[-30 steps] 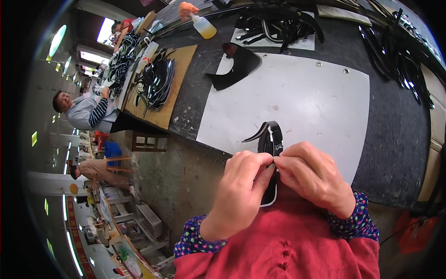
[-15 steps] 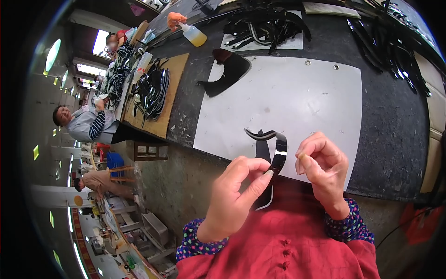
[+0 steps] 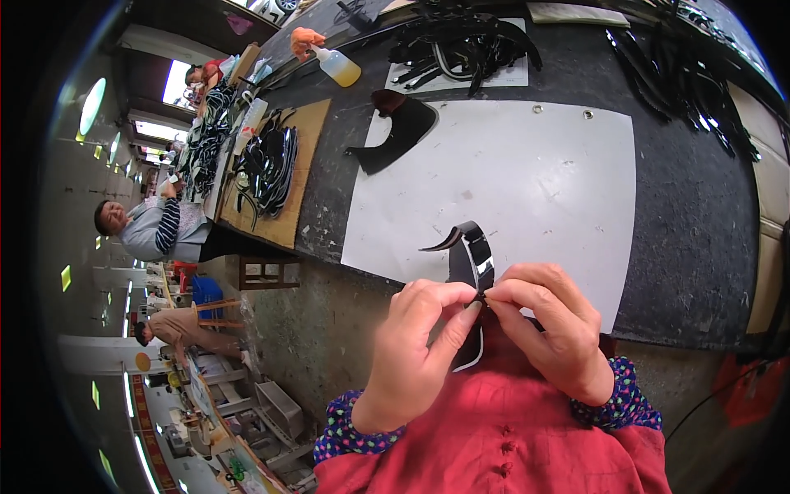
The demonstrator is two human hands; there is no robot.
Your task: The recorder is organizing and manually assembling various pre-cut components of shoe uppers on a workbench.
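Note:
A glossy black strip with a pale edge (image 3: 482, 257) curls upward from my fingers, above the near edge of the white sheet (image 3: 527, 181). My left hand (image 3: 415, 350) pinches it between thumb and forefinger. From the other side, my right hand (image 3: 550, 321) meets it, thumb and fingertips pressed together on the strip beside the left thumb. Anything small between those fingertips is hidden. The strip's lower part hangs below my left fingers in front of the red apron (image 3: 485, 428).
A dark curved piece (image 3: 399, 132) lies on the sheet's far left corner. Beyond are a spray bottle (image 3: 339, 67) and piled black strips (image 3: 461, 49). More strips (image 3: 267, 165) lie on a brown board (image 3: 309, 152) at left. A person (image 3: 156, 226) stands by the bench.
My right hand has moved left and down, from apart to touching the strip at my left fingertips. The strip's curled top has shifted slightly left and upward.

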